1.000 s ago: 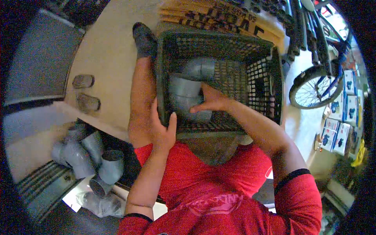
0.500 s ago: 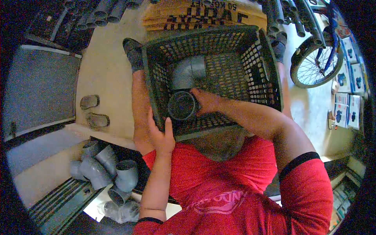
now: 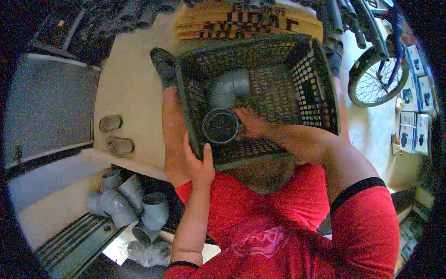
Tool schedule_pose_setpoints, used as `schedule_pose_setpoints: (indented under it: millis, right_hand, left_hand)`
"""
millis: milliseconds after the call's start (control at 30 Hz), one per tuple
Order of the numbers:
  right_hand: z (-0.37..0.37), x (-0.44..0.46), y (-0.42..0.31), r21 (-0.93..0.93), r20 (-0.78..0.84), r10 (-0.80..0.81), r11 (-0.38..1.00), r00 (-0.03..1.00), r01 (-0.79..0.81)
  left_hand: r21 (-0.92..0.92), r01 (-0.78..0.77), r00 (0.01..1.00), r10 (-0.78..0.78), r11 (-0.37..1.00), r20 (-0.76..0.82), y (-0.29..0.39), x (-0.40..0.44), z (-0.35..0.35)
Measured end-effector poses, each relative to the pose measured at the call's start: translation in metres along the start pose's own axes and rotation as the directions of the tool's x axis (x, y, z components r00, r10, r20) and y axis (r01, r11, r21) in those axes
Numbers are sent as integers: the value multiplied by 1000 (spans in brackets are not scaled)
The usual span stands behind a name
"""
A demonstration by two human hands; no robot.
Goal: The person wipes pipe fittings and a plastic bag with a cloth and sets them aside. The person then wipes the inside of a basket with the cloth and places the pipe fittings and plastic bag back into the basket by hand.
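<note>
A black perforated plastic crate (image 3: 260,45) stands tilted between the person's legs. My left hand (image 3: 200,167) grips its near left rim, thumb on the inner side. Inside, my right hand (image 3: 253,124) is closed around the right side of a grey pipe elbow (image 3: 221,109), whose round open end faces up. Another grey pipe fitting (image 3: 232,83) shows just behind it, dim and blurred; whether the two are one piece I cannot tell.
Several grey pipe elbows (image 3: 118,207) are piled at lower left. Slippers (image 3: 110,122) lie on the floor. Grey pipes (image 3: 367,18), a bicycle wheel (image 3: 378,81) and boxes (image 3: 407,128) are at right. A printed yellow sack (image 3: 278,25) lies beyond the crate.
The whole view has shifted slightly, so everything appears a little to the right. Both hands keep their places on the crate and the pipe elbow.
</note>
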State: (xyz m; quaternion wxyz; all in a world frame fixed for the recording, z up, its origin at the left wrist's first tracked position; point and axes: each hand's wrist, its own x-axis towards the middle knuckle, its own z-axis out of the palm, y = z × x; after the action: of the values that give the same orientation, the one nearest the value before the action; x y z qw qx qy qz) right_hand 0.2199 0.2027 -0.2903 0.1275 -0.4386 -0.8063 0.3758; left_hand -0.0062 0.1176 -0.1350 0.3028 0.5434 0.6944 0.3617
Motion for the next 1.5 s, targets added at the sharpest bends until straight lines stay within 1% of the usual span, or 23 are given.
schedule_pose_setpoints:
  millis: [100, 167, 200, 267, 300, 367, 467, 567, 600, 633, 667, 733, 800, 867, 900, 967, 1033, 1067, 1133, 1200, 1300, 1400, 1500]
  right_hand:
    - [6, -5, -6, -103, -51, 32, 994, 998, -37]
    - [10, -9, -8, -126, -122, 80, 987, 989, -95]
    - [9, -9, -5, -144, -128, 62, 986, 990, -81]
    - [10, -12, -4, -175, -133, 36, 983, 990, -59]
    - [10, -12, -5, -210, -106, 44, 975, 993, -65]
    - [-1, -5, -6, -284, -59, 56, 956, 997, -71]
    - [-49, 10, -33, -349, 108, 145, 932, 983, -99]
    - [-74, 18, 17, 69, -16, -34, 997, 999, 35]
    - [-75, 26, 24, 162, -193, 181, 975, 964, -151]
    - [-76, 32, 30, 285, -341, 398, 907, 851, -310]
    - [-78, 36, 35, 426, -446, 596, 798, 668, -427]
    - [-91, 55, 43, 647, -123, 615, 645, 779, -407]
    - [-93, 74, 46, 698, -14, 547, 605, 837, -384]
    - [-68, 98, 52, 620, -101, 485, 714, 869, -327]
    - [-60, 117, 60, 401, -159, 576, 780, 802, -480]
    - [-59, 122, 70, 365, -237, 586, 793, 775, -488]
    - [-61, 122, 68, 430, -240, 622, 756, 745, -492]
    - [-63, 116, 60, 509, -201, 650, 709, 733, -488]
    - [-59, 116, 57, 600, -143, 598, 686, 789, -411]
    - [-40, 121, 73, 637, -115, 429, 724, 896, -264]
    - [-42, 120, 74, 642, -115, 419, 723, 901, -255]
    - [-44, 121, 73, 617, -126, 427, 740, 896, -266]
    - [-49, 121, 71, 490, -131, 495, 785, 859, -378]
  left_hand:
    - [45, -87, 996, 87, 995, -12, -10, 2, 2]
    - [-29, -82, 997, 82, 996, -15, -16, 3, 4]
    - [-69, -79, 997, 78, 994, -16, -17, 4, 5]
    - [-38, -93, 996, 92, 995, -21, -18, 8, 5]
    - [-20, -97, 995, 96, 995, -22, -17, 9, 4]
    - [-81, -61, 998, 62, 995, 17, -16, 10, 2]
    - [-118, -24, 998, 30, 993, 50, -8, 16, 3]
    - [-90, -55, 998, 57, 994, 24, -9, 15, 3]
    - [-72, -77, 997, 78, 994, 10, -10, 15, 3]
    - [-99, -72, 997, 73, 992, 4, -12, 15, 4]
    - [-129, -71, 997, 72, 989, 0, -14, 13, 5]
    - [-149, -60, 998, 60, 987, -3, -12, 14, 7]
    - [-119, -33, 999, 32, 992, -11, -9, 11, 5]
    - [-122, -24, 1000, 26, 992, 13, -11, 9, 2]
    - [-119, -13, 1000, 16, 993, 25, -12, 9, 2]
    - [-113, -8, 998, 15, 994, 56, -11, 9, 1]
    - [-107, -21, 998, 27, 994, 53, -13, 10, 5]
    - [-103, -37, 999, 40, 994, 34, -14, 11, 6]
    - [-97, -45, 999, 47, 994, 12, -13, 9, 7]
    - [-94, -31, 999, 32, 995, 8, -11, 7, 6]
    - [-148, -24, 1000, 27, 989, 15, -11, 8, 7]
    - [-122, -25, 1000, 27, 992, 14, -4, 10, 5]
    - [-121, -45, 999, 45, 992, -3, -8, 10, 5]
